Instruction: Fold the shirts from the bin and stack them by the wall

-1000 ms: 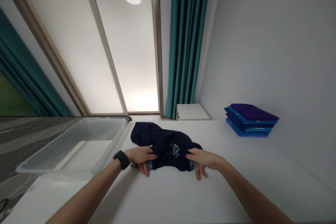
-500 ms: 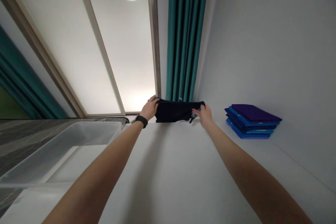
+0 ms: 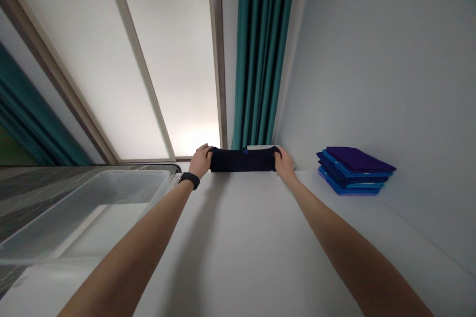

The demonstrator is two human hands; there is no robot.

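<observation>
A dark navy or black piece of cloth (image 3: 242, 160), perhaps a garment, stretches sideways between my two hands at the far edge of the white table (image 3: 238, 237). My left hand (image 3: 201, 160), with a dark watch on its wrist, is closed on the cloth's left end. Its right end is gripped by my right hand (image 3: 284, 163), the thumb on the near side. A small blue spot shows at the middle of the upper edge. The fingers behind the cloth are hidden.
On the right, against the wall, lies a stack of flat blue and purple folded pieces (image 3: 355, 171). A translucent plastic bin (image 3: 89, 193) stands at the left. Beyond the table are a green curtain (image 3: 262, 49) and frosted door panels (image 3: 167, 59).
My hands have moved slightly left and lower at the left end. The cloth, uneven with a dangling corner on the right before, now forms a straighter, wider band.
</observation>
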